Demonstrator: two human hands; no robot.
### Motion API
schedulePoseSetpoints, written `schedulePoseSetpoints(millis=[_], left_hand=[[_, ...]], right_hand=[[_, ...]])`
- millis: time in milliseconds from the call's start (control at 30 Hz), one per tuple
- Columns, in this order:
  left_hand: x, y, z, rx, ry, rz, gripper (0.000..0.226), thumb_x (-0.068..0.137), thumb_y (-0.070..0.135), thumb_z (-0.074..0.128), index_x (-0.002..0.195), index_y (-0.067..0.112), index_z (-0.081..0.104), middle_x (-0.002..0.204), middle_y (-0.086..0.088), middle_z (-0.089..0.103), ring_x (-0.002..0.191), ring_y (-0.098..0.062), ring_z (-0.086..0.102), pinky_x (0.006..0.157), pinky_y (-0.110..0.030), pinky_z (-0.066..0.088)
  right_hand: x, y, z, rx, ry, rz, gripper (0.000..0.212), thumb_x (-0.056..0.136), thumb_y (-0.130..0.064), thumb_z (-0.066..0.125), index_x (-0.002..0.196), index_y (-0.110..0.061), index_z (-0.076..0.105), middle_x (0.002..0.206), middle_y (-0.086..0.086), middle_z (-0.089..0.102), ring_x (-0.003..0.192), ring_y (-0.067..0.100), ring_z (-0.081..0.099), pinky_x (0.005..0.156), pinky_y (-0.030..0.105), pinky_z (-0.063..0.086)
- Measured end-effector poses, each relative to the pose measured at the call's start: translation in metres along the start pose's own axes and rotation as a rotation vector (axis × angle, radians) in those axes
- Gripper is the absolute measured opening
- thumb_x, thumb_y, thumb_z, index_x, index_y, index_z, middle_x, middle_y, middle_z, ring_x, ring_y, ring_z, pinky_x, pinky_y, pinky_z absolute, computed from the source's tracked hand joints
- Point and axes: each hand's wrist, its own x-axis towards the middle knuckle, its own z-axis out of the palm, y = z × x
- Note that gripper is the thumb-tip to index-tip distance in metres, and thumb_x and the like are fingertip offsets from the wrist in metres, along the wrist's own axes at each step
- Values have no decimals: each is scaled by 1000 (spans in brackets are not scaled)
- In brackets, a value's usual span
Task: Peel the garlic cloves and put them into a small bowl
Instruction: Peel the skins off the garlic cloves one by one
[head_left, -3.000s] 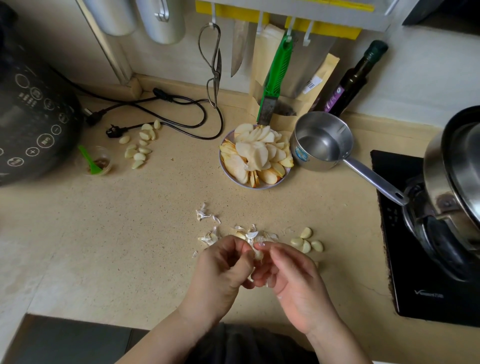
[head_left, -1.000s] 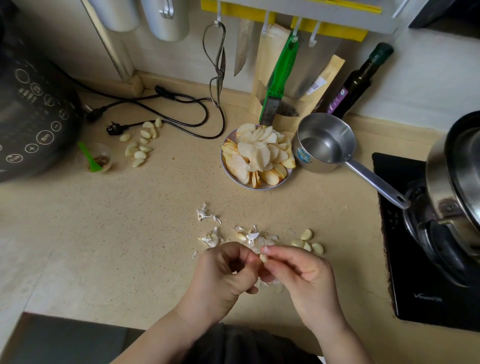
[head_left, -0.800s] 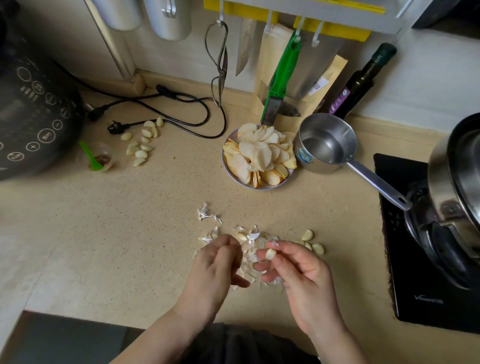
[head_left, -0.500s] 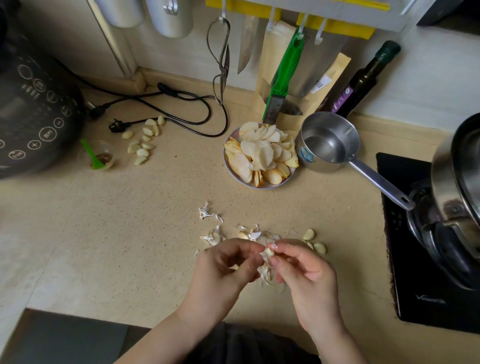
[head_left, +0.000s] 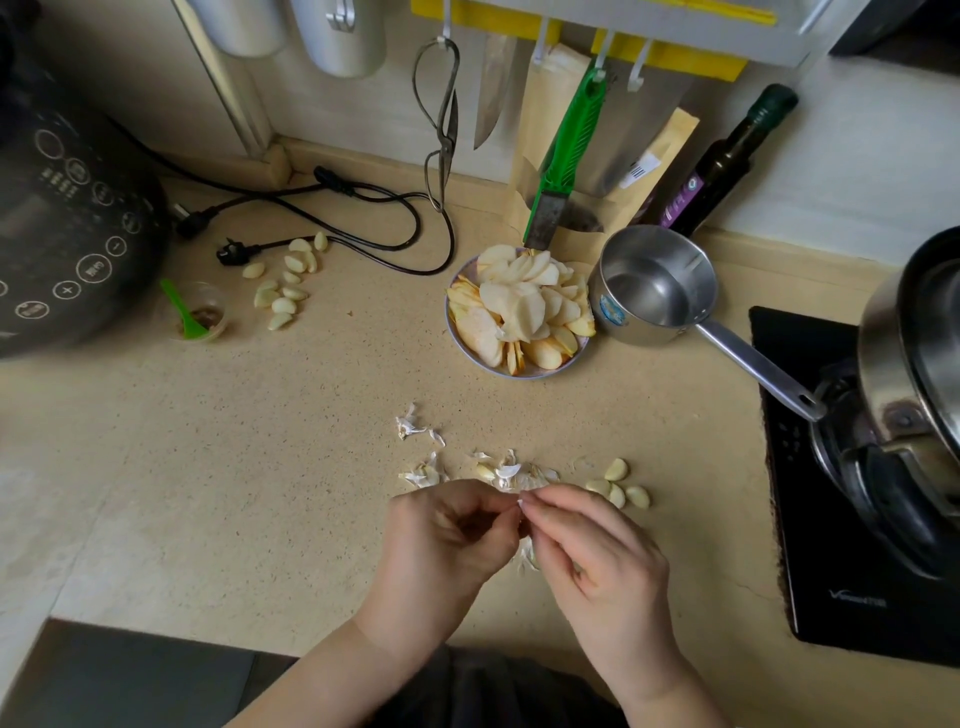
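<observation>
My left hand and my right hand meet fingertip to fingertip over the counter, both pinching one garlic clove that is almost wholly hidden between them. Papery garlic skins lie scattered just beyond my fingers. Several peeled cloves sit to the right of my right hand. A second heap of cloves lies far left near the cooker. A small clear cup with a green spoon stands beside that heap.
A plate of apple slices stands at the middle back, a small steel saucepan to its right. An induction hob with a pot fills the right side. A black cooker, cables, hanging scissors and knives occupy the back.
My hands parted briefly, the right one holding the clove alone, then came together again on it. More skin pieces lie under my fingers.
</observation>
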Motion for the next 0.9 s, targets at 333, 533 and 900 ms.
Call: schedulePoseSetpoints(millis=[333, 533, 900], left_hand=[[2, -3, -15, 5, -130, 17, 8, 81, 13, 69, 80, 18, 76, 74, 2, 75, 73, -15, 73, 68, -40, 59], [3, -4, -9, 13, -65, 49, 13, 77, 10, 65, 77, 20, 73, 70, 2, 74, 67, -17, 72, 63, -35, 59], [5, 4, -4, -157, -46, -27, 15, 84, 13, 50, 73, 6, 57, 59, 1, 57, 56, -14, 59, 56, -18, 49]], right_hand=[[5, -3, -8, 11, -62, -35, 13, 86, -12, 65, 88, -6, 76, 95, 1, 71, 86, 6, 67, 77, 22, 56], [9, -4, -7, 43, -35, -24, 12, 84, -12, 66, 83, -5, 76, 90, 2, 72, 81, 6, 68, 72, 19, 56], [5, -7, 3, 1325, -42, 738, 20, 74, -24, 81, 89, -13, 73, 85, 11, 72, 66, 19, 64, 62, 27, 52]])
